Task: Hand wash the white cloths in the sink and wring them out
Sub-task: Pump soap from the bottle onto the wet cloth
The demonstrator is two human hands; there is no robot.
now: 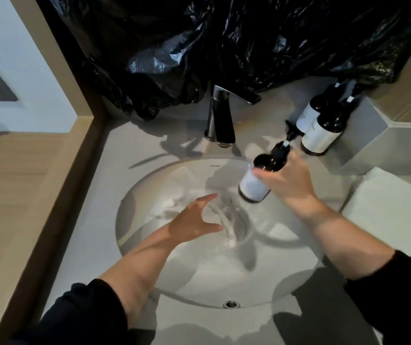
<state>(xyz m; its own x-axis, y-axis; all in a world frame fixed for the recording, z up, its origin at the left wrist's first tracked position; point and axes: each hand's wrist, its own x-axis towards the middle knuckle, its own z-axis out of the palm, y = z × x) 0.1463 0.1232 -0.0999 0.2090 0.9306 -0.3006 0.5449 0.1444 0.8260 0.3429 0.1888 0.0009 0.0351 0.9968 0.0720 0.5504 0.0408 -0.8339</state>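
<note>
In the head view the white cloths (173, 204) lie sunk in the water near the middle of the sink (147, 178), blurred by ripples. Soaked, they will likely feel soft, limp, heavy and slippery, so a full fistful of the bunched middle seems the best hold. The left hand (194, 220) hovers spread over them, holding nothing, while the right hand (289, 181) grips a dark bottle (253, 185) tilted over the basin's 2 o'clock edge.

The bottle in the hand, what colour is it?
The bottle is black with a white label, clearest in the head view.
</note>
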